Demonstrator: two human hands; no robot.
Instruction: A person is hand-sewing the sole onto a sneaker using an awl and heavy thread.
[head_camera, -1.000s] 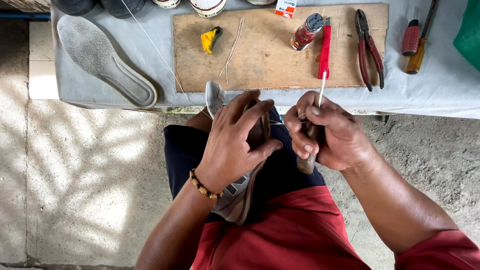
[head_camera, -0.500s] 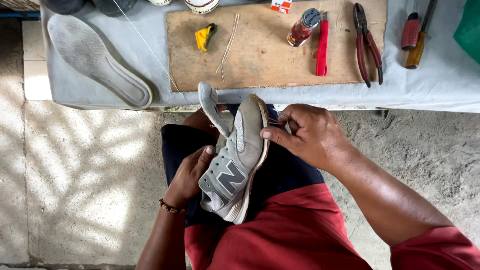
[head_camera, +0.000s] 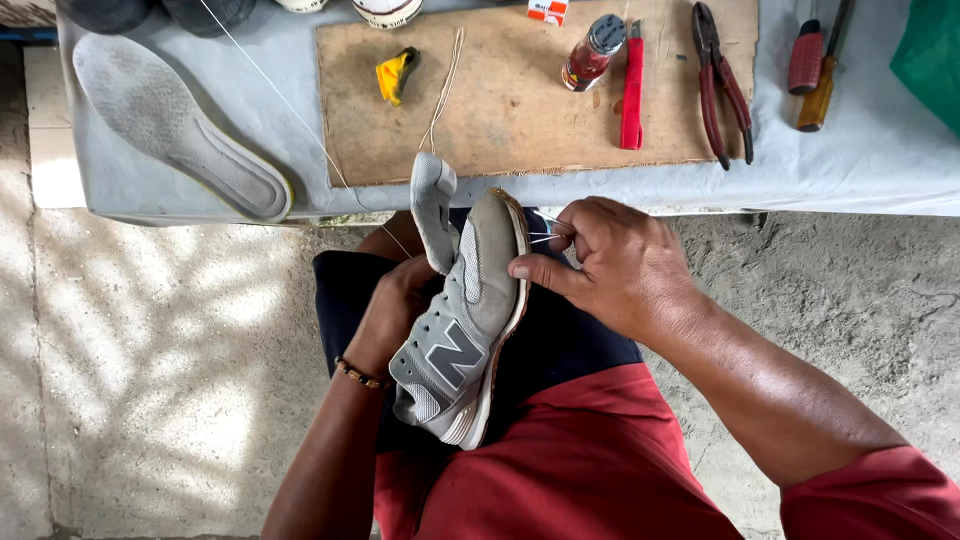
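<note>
Over the person's lap, below the edge of the desk (head_camera: 880, 150), a grey sneaker (head_camera: 465, 320) lies on its side, with the left hand (head_camera: 395, 310) cupping it from behind, fingers hidden, and the right hand (head_camera: 610, 265) pinching a pale thread (head_camera: 545, 238) at the toe edge of the sole. Stitching looks under way near the toe, with the rest of the sole edge seemingly left. Its insole (head_camera: 175, 125) lies out on the desk, not yet refitted.

A grey sneaker (head_camera: 462, 320) lies on its side across the person's lap, toe toward the counter, tongue pulled up, white thread (head_camera: 548, 238) taut at its sole edge.
</note>
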